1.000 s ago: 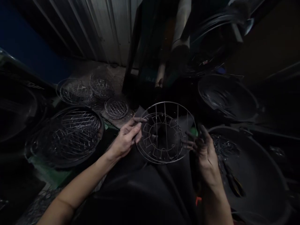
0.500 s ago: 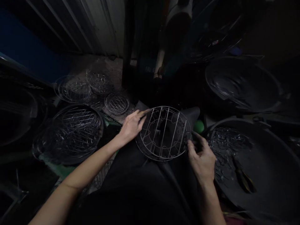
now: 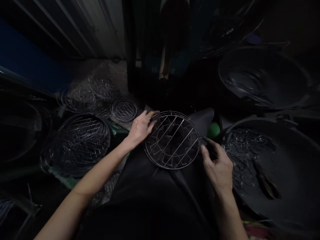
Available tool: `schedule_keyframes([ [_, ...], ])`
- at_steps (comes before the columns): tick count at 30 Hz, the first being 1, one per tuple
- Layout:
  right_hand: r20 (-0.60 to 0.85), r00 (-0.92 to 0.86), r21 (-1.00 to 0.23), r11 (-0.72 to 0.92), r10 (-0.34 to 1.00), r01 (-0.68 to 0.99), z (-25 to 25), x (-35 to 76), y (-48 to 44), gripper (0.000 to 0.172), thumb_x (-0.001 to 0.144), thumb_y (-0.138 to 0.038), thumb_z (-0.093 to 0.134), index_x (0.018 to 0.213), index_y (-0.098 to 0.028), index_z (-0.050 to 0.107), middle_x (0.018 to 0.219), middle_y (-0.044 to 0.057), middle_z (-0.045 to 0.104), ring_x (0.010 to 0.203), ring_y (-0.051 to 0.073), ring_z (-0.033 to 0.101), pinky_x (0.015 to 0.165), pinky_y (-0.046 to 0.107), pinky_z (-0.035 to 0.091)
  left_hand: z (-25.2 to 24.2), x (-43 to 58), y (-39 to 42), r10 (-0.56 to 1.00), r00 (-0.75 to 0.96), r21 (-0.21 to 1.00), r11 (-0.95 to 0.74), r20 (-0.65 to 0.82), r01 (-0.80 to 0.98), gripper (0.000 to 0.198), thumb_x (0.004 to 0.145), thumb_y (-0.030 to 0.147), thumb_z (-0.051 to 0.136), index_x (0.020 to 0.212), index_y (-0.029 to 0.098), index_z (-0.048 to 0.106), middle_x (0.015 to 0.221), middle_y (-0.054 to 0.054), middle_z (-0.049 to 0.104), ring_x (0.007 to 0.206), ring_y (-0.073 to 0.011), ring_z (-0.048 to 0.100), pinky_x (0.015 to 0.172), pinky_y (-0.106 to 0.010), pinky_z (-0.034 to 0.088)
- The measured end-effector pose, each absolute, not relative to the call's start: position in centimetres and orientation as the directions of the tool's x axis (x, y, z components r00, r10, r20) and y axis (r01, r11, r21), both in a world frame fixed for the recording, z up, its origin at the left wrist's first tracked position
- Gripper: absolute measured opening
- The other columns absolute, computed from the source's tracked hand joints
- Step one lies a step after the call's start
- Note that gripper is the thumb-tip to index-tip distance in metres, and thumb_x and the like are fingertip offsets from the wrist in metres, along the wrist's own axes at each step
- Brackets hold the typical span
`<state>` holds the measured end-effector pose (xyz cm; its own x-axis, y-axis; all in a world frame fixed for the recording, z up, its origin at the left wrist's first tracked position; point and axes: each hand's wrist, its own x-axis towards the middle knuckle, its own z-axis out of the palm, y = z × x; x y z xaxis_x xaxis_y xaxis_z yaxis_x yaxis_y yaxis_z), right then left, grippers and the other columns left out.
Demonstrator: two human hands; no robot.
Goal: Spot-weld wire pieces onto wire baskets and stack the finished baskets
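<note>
A round wire rack [image 3: 172, 156] with straight parallel bars lies over dark cloth [image 3: 155, 186] on my lap. My left hand [image 3: 140, 128] grips its upper left rim between thumb and fingers; something tan covers a fingertip there. At the right rim is my right hand [image 3: 218, 166], thumb and forefinger apart. Its dark forefinger tip reaches the rim or stops just beside it; I cannot tell which. Under the bars, a smaller ring with wavy wire shows.
On the right, a wide dark pan [image 3: 297, 166] holds small bent wire pieces [image 3: 246, 146] and pliers [image 3: 266, 183]. Another large pan [image 3: 282, 76] stands behind it. Wire racks [image 3: 82, 140] are heaped at left, with smaller stacks [image 3: 123, 110] beyond. A green ball-like thing [image 3: 213, 129] sits behind my right hand.
The rack has turned clockwise, so its bars now slant more. My right thumb has come away from the rim. My left hand stays at the upper left rim.
</note>
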<state>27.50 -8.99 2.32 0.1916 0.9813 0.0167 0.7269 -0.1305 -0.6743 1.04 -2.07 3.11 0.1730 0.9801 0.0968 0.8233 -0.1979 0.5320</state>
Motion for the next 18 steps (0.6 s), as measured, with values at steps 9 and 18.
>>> schedule_keyframes([
  [9, 0.122, 0.153, -0.651, -0.037, 0.981, 0.759, 2.2, 26.7, -8.0, 0.035, 0.085, -0.043, 0.053, 0.108, -0.019, 0.064, 0.099, 0.007, 0.066, 0.089, 0.02, 0.062, 0.079, 0.033, 0.048, 3.5, -0.2, -4.1, 0.998, 0.041, 0.638, -0.068, 0.057, 0.767, 0.024, 0.084, 0.028, 0.057, 0.107, 0.021, 0.059, 0.087, 0.0, 0.062, 0.076, -0.0125, 0.058, 0.074, -0.024, 0.046],
  [18, 0.215, 0.095, -0.638, 0.066, 0.972, 0.767, 2.3, 25.1, -7.1, 0.025, 0.086, -0.03, 0.049, 0.098, -0.019, 0.068, 0.088, 0.005, 0.067, 0.078, 0.017, 0.064, 0.071, 0.028, 0.05, 4.4, 0.6, -4.0, 0.993, 0.034, 0.677, -0.105, 0.117, 0.729, 0.016, 0.084, 0.024, 0.056, 0.097, 0.021, 0.065, 0.09, 0.0, 0.069, 0.081, -0.0132, 0.063, 0.075, -0.023, 0.048],
])
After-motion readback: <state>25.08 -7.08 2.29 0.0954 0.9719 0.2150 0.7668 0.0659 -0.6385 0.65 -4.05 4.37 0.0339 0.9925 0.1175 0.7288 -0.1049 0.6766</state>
